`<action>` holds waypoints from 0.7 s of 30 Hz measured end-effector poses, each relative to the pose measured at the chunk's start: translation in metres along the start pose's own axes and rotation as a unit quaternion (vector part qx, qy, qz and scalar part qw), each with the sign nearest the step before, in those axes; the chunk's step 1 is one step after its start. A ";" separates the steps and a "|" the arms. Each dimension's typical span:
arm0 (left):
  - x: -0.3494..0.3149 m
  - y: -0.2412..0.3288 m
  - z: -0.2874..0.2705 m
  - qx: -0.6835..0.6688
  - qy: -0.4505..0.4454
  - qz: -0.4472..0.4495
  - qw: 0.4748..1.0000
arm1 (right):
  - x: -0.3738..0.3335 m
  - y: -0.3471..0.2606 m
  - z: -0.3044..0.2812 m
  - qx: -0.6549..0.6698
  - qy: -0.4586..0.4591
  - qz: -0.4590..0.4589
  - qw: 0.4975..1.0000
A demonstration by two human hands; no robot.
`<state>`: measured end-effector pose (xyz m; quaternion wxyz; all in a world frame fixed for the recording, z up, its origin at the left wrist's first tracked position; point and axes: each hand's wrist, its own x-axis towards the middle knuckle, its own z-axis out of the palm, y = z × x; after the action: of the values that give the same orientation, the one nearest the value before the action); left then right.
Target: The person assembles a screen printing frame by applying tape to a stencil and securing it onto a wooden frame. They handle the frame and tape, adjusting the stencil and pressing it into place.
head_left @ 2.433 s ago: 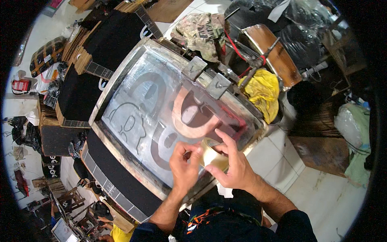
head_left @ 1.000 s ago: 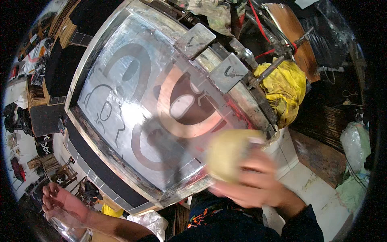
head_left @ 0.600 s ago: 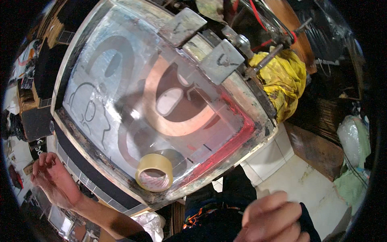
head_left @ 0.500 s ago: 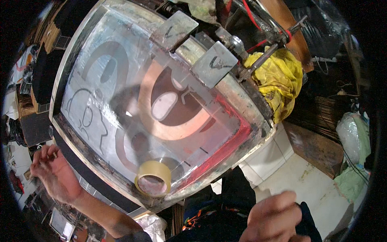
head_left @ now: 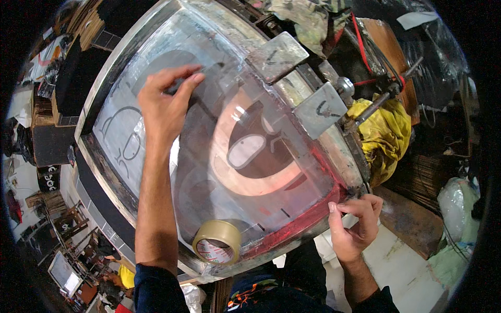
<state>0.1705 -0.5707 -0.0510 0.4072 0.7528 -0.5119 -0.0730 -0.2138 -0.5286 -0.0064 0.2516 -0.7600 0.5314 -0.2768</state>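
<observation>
A screen-printing frame (head_left: 109, 180) lies in front of me, its stretched mesh (head_left: 250, 206) showing grey, peach and brown shapes and a line drawing. My left hand (head_left: 167, 99) is above the far left part of the mesh, thumb and forefinger pinched together. At the near right corner of the frame is my right hand (head_left: 356, 224), also in a pinch beside the red-stained edge. Whatever either pinch holds is too thin or clear to make out. A roll of clear yellowish tape (head_left: 229, 233) rests on the near edge of the mesh, touched by neither hand.
Two metal clamp plates (head_left: 279, 56) grip the frame's far right side. Behind them are a metal rod (head_left: 389, 95) and a crumpled yellow cloth (head_left: 389, 138). Cardboard stacks (head_left: 412, 180) stand at right, and a plastic-wrapped bundle (head_left: 455, 201) lies farther right.
My left hand has moved from beyond the frame's left edge to over the mesh. My right hand has risen to the near right corner. The view has shifted, and the tape roll looks tilted differently.
</observation>
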 end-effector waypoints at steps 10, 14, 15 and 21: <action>0.040 -0.013 0.039 -0.065 -0.027 0.048 0.996 | 0.022 0.004 0.015 -0.150 -0.023 -0.086 0.985; 0.042 -0.013 0.049 -0.062 -0.013 0.045 0.997 | 0.020 0.010 0.019 -0.127 -0.005 -0.063 0.990; 0.043 -0.013 0.051 -0.060 -0.009 0.050 0.997 | 0.020 0.011 0.020 -0.129 -0.008 -0.063 0.990; 0.041 -0.012 0.052 -0.078 -0.011 -0.001 0.997 | 0.022 0.013 0.022 -0.119 -0.018 -0.046 0.992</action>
<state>0.1711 -0.6307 -0.0811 0.4586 0.7184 -0.5088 -0.1210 -0.2013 -0.5511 -0.0278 0.1559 -0.8134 0.5200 -0.2089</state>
